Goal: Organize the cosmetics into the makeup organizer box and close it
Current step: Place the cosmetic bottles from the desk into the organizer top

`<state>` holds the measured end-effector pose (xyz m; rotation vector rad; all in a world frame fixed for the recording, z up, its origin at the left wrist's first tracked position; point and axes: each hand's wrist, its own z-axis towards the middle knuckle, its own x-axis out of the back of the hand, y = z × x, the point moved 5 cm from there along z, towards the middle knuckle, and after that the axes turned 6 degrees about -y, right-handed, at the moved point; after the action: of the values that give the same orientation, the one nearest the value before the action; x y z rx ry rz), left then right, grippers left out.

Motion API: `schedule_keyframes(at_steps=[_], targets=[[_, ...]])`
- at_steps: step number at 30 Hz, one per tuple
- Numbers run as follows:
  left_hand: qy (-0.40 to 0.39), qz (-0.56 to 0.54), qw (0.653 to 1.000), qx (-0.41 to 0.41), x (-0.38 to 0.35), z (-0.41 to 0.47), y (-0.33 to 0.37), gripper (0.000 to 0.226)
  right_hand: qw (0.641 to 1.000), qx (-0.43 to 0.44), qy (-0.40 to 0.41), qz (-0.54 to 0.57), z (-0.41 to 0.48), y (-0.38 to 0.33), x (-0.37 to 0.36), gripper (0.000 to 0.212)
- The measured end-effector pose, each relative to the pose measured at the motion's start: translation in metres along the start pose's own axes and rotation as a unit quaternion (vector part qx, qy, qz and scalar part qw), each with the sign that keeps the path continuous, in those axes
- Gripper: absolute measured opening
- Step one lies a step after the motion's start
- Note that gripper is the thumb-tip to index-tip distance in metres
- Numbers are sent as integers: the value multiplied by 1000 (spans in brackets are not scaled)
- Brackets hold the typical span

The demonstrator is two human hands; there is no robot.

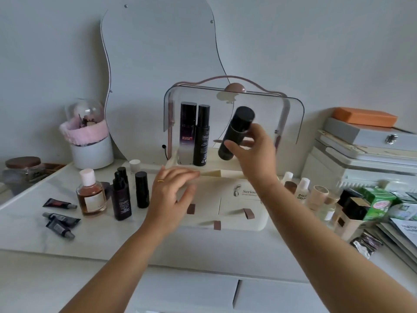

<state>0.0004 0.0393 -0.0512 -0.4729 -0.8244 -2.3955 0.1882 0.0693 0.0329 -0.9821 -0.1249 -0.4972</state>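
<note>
The cream makeup organizer box stands mid-table with its clear lid raised. Two tall dark bottles stand upright in its upper compartment. My right hand grips a black cylindrical bottle, tilted, just above that compartment to the right of the two bottles. My left hand hovers with fingers apart over the box's front left, holding nothing. Left of the box stand an amber bottle, two dark pump bottles and a black stick; several small tubes lie flat.
A wavy mirror leans on the wall behind. A white pot with a pink band and a glass jar sit at left. More small bottles, a green carton, papers and stacked cases crowd the right side.
</note>
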Motion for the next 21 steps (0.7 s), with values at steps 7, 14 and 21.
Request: schedule_keyframes(at_steps=[7, 14, 21], targets=[[-14, -10, 1000, 13, 2, -1, -2, 27, 980, -147, -131, -37, 64, 52, -51, 37], [-7, -10, 1000, 13, 1, -1, -2, 28, 965, -185, -183, -32, 67, 70, -66, 42], [-14, -4, 1000, 17, 1, -2, -2, 26, 970, -112, -161, -146, 50, 48, -44, 56]])
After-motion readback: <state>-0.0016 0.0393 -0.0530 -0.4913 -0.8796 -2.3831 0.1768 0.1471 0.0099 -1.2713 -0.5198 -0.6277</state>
